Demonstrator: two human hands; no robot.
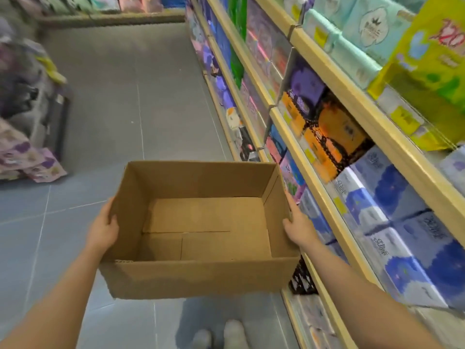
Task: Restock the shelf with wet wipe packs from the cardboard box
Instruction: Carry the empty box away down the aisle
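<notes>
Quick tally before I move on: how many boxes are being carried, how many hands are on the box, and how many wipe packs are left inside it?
Cardboard box, held up over the aisle floor: 1
Hands on its sides: 2, left hand and right hand
Wipe packs inside the box: 0, only its bare bottom shows
Total: 3

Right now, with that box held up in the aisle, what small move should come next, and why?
Probably carry the box away or set it down on the floor. Both hands, left and right, grip its side walls, it hangs clear of the floor, and its inside shows only bare cardboard, no packs. The shelf beside it looks full.
</notes>
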